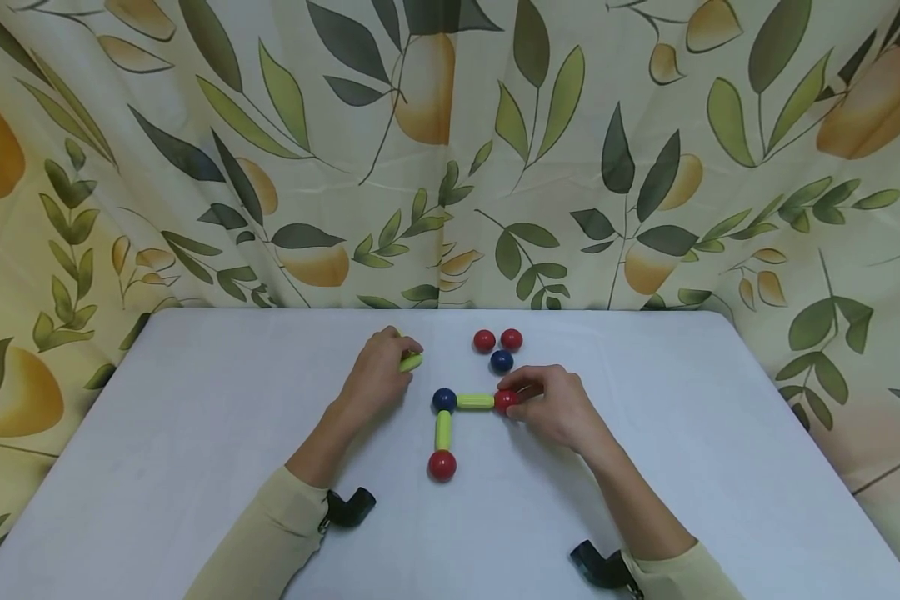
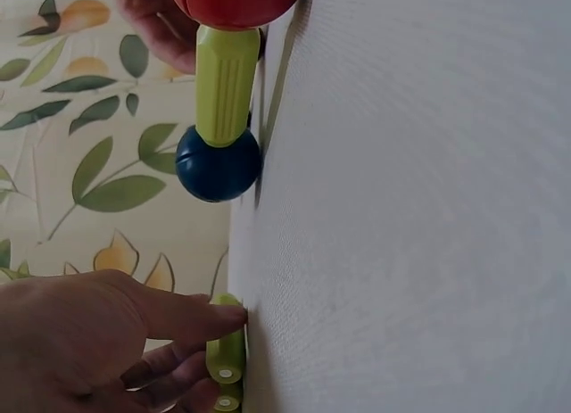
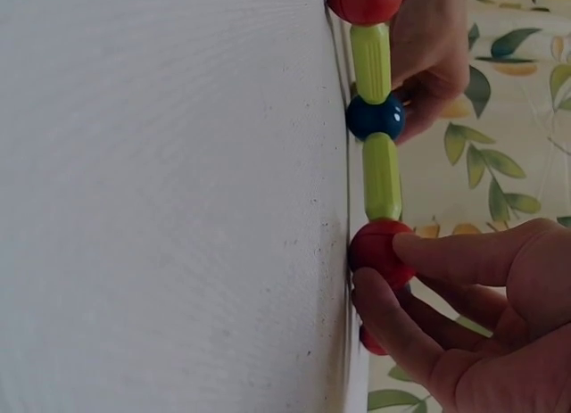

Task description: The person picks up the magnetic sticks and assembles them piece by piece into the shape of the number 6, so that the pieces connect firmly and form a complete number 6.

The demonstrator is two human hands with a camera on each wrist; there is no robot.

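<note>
An L-shaped build lies on the white table. Its corner is a blue ball (image 1: 444, 400), from which one yellow-green rod (image 1: 476, 402) runs right to a red ball (image 1: 506, 401) and another rod (image 1: 443, 431) runs toward the near side to a second red ball (image 1: 442, 465). My right hand (image 1: 551, 404) pinches the right-end red ball (image 3: 382, 252) between thumb and fingers. Left of the build's corner, my left hand (image 1: 375, 371) grips a loose yellow-green rod (image 2: 228, 352) close over the tabletop. A second loose rod (image 2: 228, 397) shows beside it, partly behind the fingers.
Beyond the build sit two loose red balls (image 1: 484, 341) and a loose blue ball (image 1: 502, 361). The white table (image 1: 195, 433) ends at a curtain (image 1: 495, 167) printed with leaves and fruit. Black wrist cameras (image 1: 351, 507) are strapped at both sleeves.
</note>
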